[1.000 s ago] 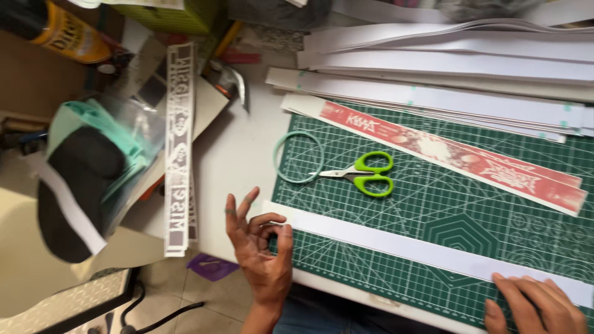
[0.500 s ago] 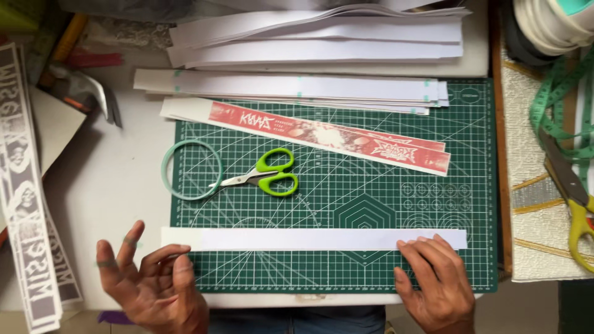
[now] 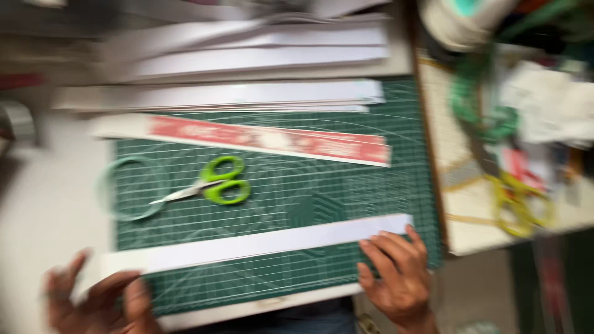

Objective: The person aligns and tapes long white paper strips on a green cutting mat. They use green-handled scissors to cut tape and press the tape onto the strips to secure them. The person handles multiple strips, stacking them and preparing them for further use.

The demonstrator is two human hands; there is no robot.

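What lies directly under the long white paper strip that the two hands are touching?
The white paper strip lies on the green cutting mat, gridlines showing on both sides. The right hand covers its right end, the left hand its left; the mat beneath the strip is hidden.
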